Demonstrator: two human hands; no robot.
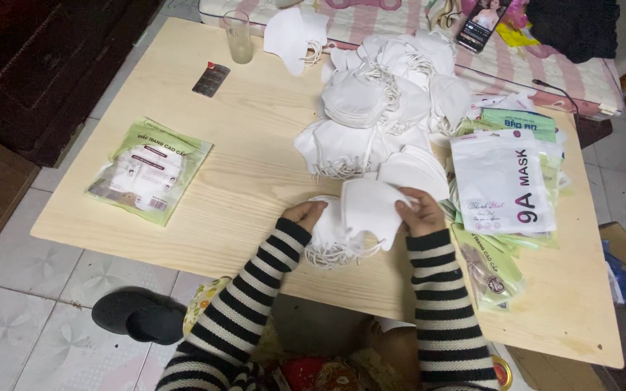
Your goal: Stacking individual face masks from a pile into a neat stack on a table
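Observation:
My left hand (303, 215) and my right hand (419, 211) both grip a small stack of white face masks (360, 217) at the near edge of a low wooden table (240, 166). The masks' elastic ear loops hang down below the stack. A big heap of loose white masks (378, 108) lies just beyond my hands. To the right of my right hand sits a pile of white and green packaging bags (505, 181). Both my sleeves are striped black and white.
A filled green mask packet (150, 170) lies at the table's left. A drinking glass (238, 36), a blister strip of pills (211, 79) and one single mask (291, 36) are at the far edge. A phone (481, 25) rests on the bedding behind. A black slipper (139, 315) is on the tiled floor.

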